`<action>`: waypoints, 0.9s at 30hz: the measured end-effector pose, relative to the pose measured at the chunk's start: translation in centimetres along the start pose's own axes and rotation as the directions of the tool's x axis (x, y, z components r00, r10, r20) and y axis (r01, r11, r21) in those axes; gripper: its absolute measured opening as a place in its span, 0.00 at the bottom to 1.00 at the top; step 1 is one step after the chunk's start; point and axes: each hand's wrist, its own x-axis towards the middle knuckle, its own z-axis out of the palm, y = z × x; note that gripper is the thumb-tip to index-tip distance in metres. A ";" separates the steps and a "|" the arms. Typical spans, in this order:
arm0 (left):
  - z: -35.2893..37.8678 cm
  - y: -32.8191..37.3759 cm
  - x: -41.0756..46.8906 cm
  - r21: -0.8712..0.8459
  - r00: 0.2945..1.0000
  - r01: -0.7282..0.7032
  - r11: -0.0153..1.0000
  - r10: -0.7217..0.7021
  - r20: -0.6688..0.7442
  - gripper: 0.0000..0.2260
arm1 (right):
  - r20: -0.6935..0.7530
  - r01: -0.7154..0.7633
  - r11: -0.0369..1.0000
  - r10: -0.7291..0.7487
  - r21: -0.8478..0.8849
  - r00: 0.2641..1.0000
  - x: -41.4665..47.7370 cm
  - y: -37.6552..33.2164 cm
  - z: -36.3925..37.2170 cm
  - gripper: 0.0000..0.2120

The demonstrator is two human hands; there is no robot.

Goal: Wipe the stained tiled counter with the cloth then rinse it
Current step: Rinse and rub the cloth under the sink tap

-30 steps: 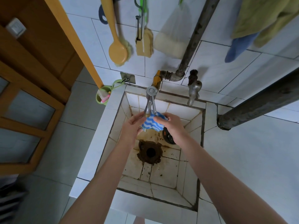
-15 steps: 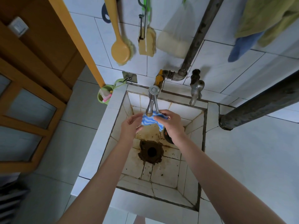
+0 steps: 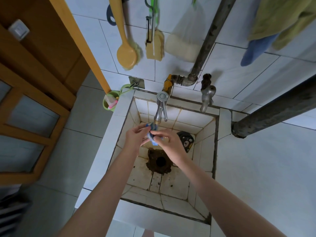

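A blue and white striped cloth (image 3: 152, 134) is bunched small between both hands, right under the spout of the chrome tap (image 3: 160, 108). My left hand (image 3: 135, 136) pinches its left side and my right hand (image 3: 166, 141) grips it from the right. Both hands hover over the tiled sink basin (image 3: 172, 182), above its rusty drain hole (image 3: 160, 161). The white tiled counter (image 3: 266, 168) lies to the right of the basin.
A second old tap (image 3: 206, 97) juts from the wall at the right. A dark stopper (image 3: 186, 140) leans in the basin's right corner. Brushes (image 3: 127, 55) and a sponge (image 3: 154, 47) hang above. A thick dark pipe (image 3: 273, 113) crosses the counter. A green cup (image 3: 110, 102) hangs left.
The cloth, spread wide between my hands before, is now scrunched into a small wad as both hands close together under the spout.
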 end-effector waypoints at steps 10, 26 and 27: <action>-0.2 0.7 -0.7 0.215 0.987 -0.159 0.964 0.151 0.052 0.09 | 0.127 -0.202 0.944 0.174 0.262 0.977 2.8 0.3 -1.9 0.16; -0.3 0.4 -0.1 0.283 0.972 -0.226 0.932 0.235 0.000 0.11 | 0.040 -0.208 0.887 0.210 0.413 0.977 2.9 -0.8 -2.2 0.06; -0.3 0.4 -0.1 0.280 0.973 -0.220 0.935 0.229 -0.001 0.10 | 0.040 -0.205 0.888 0.207 0.412 0.978 3.0 -0.9 -2.2 0.06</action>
